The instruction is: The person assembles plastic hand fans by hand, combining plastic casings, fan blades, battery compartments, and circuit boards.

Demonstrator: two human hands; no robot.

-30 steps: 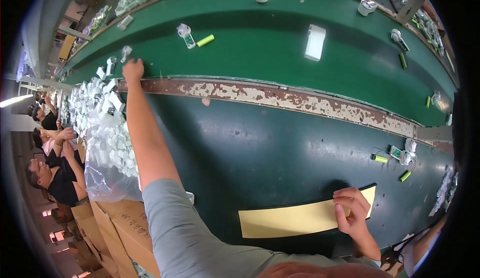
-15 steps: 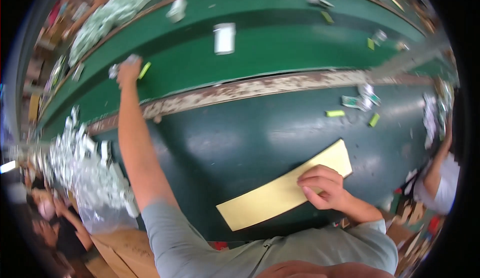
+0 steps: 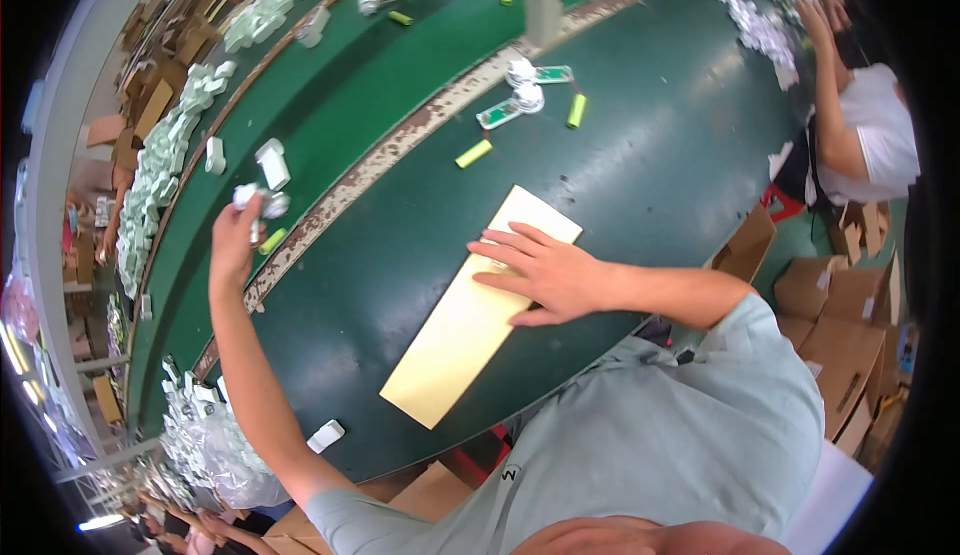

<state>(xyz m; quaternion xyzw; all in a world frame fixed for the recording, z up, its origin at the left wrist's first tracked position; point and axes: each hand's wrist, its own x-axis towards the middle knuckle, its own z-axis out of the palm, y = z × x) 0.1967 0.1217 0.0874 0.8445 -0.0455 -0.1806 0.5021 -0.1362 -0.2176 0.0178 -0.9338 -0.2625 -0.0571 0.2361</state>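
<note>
My left hand reaches over the green belt, its fingers closed on a small assembly with whitish round parts. A yellow-green cylinder, like a battery cell, shows beside those fingers. My right hand lies with spread fingers on a long pale-yellow strip and grips nothing. Beyond the strip, on the dark table, lie two assemblies, each a green circuit board with a white round part, plus yellow-green cylinders. On the belt near my left hand is a white casing.
White casings and a clear plastic bag are heaped at the table's left end. A worn rail divides table from belt; a metal post stands on it. Cardboard boxes and a person in white are at right.
The view has turned, swinging the table and belt round. My right hand has gone from curled fingers to spread flat on the strip. My left hand still grips the assembly over the belt.
</note>
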